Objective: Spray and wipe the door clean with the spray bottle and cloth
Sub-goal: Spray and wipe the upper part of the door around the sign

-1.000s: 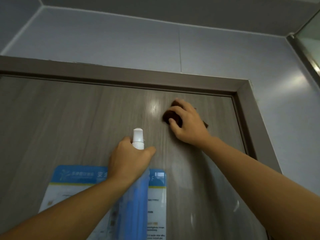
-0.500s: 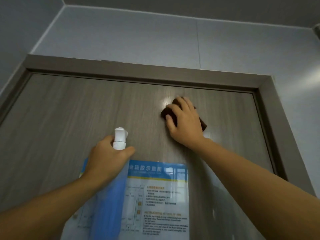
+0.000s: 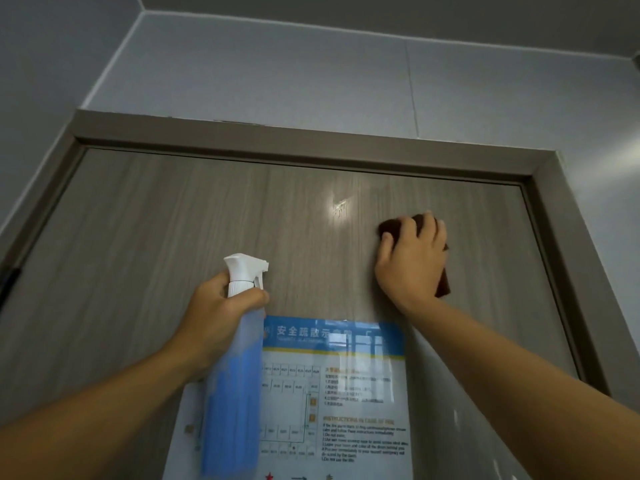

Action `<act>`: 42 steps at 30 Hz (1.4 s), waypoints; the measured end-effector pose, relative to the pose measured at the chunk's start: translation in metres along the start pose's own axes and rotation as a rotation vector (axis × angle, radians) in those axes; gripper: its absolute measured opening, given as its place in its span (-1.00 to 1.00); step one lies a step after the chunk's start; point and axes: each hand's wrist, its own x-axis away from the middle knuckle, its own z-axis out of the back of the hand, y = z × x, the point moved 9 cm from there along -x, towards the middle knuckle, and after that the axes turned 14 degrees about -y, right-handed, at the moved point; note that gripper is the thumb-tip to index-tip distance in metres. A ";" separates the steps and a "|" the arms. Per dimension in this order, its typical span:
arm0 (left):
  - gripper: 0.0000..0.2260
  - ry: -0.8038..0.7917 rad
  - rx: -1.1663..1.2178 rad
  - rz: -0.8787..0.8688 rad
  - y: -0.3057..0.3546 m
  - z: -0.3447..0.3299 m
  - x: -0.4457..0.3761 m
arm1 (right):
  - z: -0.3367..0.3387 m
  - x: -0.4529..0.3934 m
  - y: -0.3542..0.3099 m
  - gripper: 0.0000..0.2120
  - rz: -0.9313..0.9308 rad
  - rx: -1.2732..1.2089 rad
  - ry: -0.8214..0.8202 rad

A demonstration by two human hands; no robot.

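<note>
While our right hand point(image 3: 412, 261) presses the cloth point(image 3: 443, 282) flat on the door point(image 3: 138, 237), we should wipe in overlapping strokes; our left hand point(image 3: 214, 320) grips the spray bottle point(image 3: 239, 386).

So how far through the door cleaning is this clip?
Mid-job. Done: a wet-looking sheen near the door's top suggests spraying there. In hand: the right hand presses the brown cloth to the upper panel; the left hand holds the spray bottle. Left: the lower door, beyond the posted notice, is out of view.
</note>
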 end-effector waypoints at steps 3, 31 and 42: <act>-0.67 -0.027 0.037 0.002 -0.005 0.000 -0.004 | -0.017 0.003 -0.035 -0.61 0.236 0.045 -0.082; -0.61 -0.002 -0.009 -0.036 -0.006 0.001 -0.002 | -0.018 -0.031 -0.059 -0.57 0.423 0.068 -0.153; -0.61 0.036 -0.002 -0.019 0.000 -0.001 0.000 | -0.037 -0.061 -0.108 -0.50 0.352 0.045 -0.143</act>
